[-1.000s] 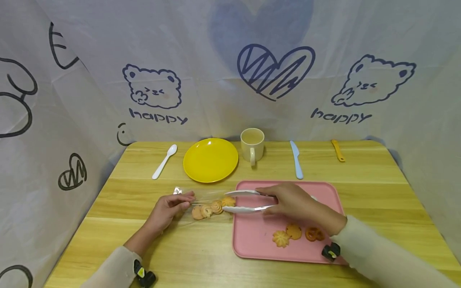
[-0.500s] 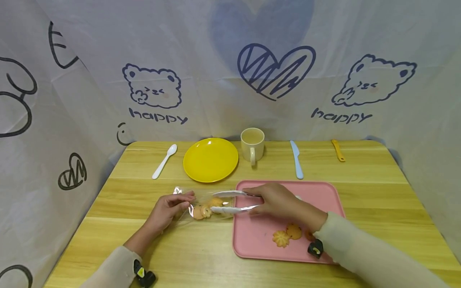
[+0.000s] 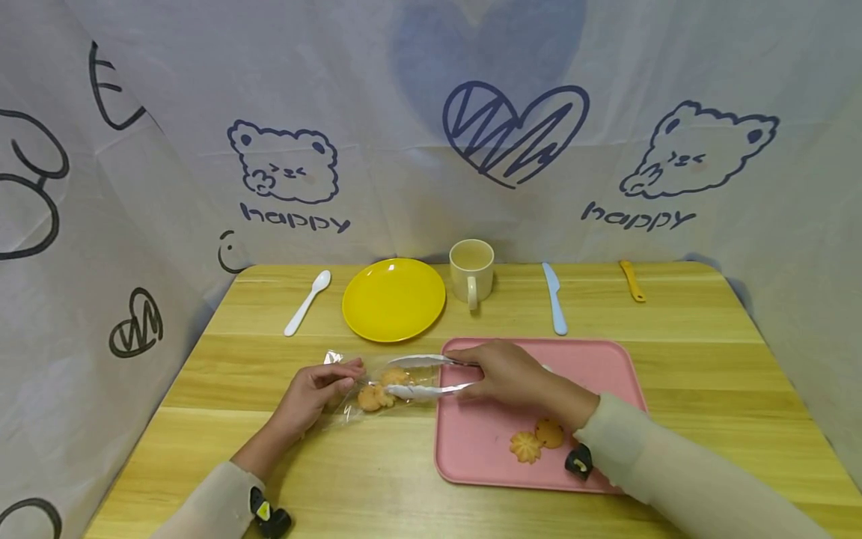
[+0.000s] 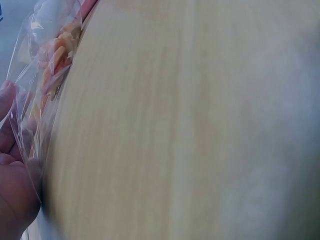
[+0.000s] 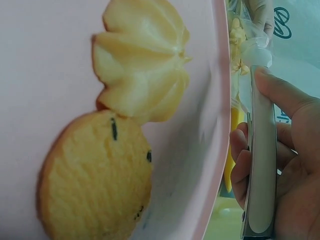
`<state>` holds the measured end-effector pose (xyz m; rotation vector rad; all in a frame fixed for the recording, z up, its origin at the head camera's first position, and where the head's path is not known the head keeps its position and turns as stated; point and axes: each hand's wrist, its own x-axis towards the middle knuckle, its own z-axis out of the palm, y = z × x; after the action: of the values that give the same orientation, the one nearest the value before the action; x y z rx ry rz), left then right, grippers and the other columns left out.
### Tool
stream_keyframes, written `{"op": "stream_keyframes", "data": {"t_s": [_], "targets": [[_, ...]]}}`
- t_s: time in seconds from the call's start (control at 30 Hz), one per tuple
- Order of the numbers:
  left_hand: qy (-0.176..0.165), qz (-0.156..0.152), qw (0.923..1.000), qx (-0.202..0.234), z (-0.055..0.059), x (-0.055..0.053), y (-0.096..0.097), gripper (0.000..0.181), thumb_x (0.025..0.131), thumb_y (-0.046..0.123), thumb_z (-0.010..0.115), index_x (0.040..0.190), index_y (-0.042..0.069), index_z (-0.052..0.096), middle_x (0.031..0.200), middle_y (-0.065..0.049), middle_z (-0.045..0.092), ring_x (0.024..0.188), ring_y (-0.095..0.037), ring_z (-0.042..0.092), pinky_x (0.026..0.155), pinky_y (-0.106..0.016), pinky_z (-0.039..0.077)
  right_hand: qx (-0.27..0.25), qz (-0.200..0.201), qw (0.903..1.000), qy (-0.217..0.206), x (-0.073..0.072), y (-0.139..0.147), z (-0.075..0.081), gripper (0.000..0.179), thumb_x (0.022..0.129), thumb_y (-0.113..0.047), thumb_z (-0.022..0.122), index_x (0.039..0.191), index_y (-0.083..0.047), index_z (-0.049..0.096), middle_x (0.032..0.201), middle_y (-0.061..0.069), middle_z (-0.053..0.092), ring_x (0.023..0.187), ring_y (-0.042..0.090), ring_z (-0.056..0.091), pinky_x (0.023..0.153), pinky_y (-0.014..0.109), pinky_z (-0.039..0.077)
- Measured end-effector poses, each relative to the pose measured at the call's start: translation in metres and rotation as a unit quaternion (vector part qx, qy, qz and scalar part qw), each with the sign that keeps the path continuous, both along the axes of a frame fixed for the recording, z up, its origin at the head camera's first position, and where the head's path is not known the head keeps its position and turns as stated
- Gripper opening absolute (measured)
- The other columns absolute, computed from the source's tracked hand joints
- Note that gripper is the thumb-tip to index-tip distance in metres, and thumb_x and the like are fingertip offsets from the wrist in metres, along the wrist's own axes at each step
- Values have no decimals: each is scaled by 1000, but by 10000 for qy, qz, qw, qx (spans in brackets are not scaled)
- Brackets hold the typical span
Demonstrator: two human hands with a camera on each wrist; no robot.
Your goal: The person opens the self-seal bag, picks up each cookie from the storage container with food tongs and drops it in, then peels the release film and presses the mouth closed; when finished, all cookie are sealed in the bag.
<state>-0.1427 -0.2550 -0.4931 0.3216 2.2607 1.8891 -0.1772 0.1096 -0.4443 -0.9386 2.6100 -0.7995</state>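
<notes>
My left hand [image 3: 311, 395] pinches the edge of a clear plastic bag [image 3: 346, 410] lying left of the pink tray [image 3: 471, 466]. Several cookies [image 3: 370, 398] are inside the bag, and the left wrist view shows them stacked behind the crinkled film [image 4: 55, 60]. My right hand [image 3: 515, 376] grips a pair of tongs [image 3: 417, 391] with white tips and a metal handle [image 5: 263, 155]. Their tips are spread apart and reach into the bag's right side, among the cookies. On the tray lie a flower-shaped cookie [image 3: 525, 447] and a round speckled cookie [image 3: 549, 433], touching each other.
Behind the bag is a yellow plate [image 3: 393, 299], with a white spoon [image 3: 307, 303] to its left and a cream mug [image 3: 471, 271] to its right. A light blue knife [image 3: 555, 299] and a yellow utensil [image 3: 632, 282] lie further right. A printed cloth hangs behind the table.
My right hand has moved left, pushing the tongs deeper into the bag, and the cookies inside have shifted left. The pretzel on the tray is now hidden by my right arm. My left hand stays put.
</notes>
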Motion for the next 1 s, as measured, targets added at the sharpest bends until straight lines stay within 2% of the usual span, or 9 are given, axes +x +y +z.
{"op": "stream_keyframes", "data": {"t_s": [0.17, 0.3, 0.47, 0.6, 0.83, 0.93, 1.0], "targets": [[1, 6, 10000, -72, 0, 0, 1, 23, 100, 7, 67, 116, -10, 72, 132, -25, 67, 130, -1, 57, 107, -16, 45, -13, -16, 10000, -56, 1, 0, 0, 69, 84, -40, 87, 145, -19, 62, 133, -1, 70, 93, 15, 61, 87, 33, 52], [-16, 25, 10000, -72, 1, 0, 2, 22, 100, 6, 67, 115, -9, 73, 131, -23, 68, 131, -1, 57, 108, -15, 44, -20, -90, 9998, -182, 2, 2, 1, 72, 82, -42, 88, 145, -21, 62, 130, -2, 72, 91, 15, 60, 85, 33, 51], [9, 42, 10000, -11, 1, 0, 2, 22, 99, 4, 67, 115, -10, 72, 130, -24, 68, 131, -3, 57, 108, -16, 44, 27, -156, 9998, -130, 5, 8, 2, 75, 79, -42, 90, 145, -20, 62, 131, -1, 71, 100, 15, 64, 92, 36, 53], [24, 71, 10000, 0, 1, 0, 2, 22, 99, 4, 67, 115, -10, 72, 130, -25, 67, 130, -3, 58, 108, -16, 44, 33, -217, 9997, -95, 8, 14, 3, 75, 79, -41, 90, 146, -20, 61, 131, -2, 71, 98, 15, 63, 88, 35, 52], [8, 72, 10000, -10, 0, 0, 2, 22, 99, 5, 68, 115, -10, 72, 129, -25, 68, 129, -1, 58, 109, -15, 43, 61, -291, 9994, -200, 18, 28, 8, 77, 82, -41, 88, 149, -20, 58, 141, -4, 65, 105, 12, 62, 95, 36, 52], [-24, 68, 10000, -31, 1, 0, 1, 23, 99, 6, 68, 115, -10, 72, 131, -24, 67, 129, 0, 57, 109, -14, 42, 50, -364, 9990, -246, 21, 36, 10, 77, 82, -42, 88, 149, -21, 58, 141, -6, 65, 98, 12, 62, 89, 33, 52], [-54, 80, 9999, -37, 1, 0, 1, 23, 99, 6, 68, 115, -10, 72, 132, -24, 66, 129, -1, 57, 108, -14, 42, 47, -412, 9988, -255, 23, 41, 12, 77, 81, -42, 88, 149, -21, 57, 138, -7, 67, 87, 10, 58, 79, 30, 49]]}}
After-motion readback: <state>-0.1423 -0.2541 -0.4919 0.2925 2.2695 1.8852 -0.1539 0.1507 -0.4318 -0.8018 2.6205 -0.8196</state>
